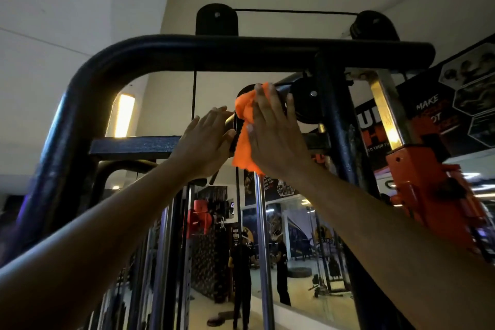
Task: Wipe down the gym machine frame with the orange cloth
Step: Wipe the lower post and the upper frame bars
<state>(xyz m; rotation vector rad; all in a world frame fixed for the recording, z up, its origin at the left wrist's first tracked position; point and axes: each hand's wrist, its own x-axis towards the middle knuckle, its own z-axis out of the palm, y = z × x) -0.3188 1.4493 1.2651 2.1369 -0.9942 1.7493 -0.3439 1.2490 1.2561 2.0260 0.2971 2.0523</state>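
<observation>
Under top bar, rt hand flat, presses orange cloth on pulley bracket; lt hand open beside.

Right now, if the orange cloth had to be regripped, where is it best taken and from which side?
Probably the loose bunch of the orange cloth hanging free below the right hand, pinched from below. The upper part is pressed flat against the machine under the palm, offering nothing to pinch.

We could not see the pulley whole behind our right hand and cloth; both forearms ran off the bottom edge.
</observation>
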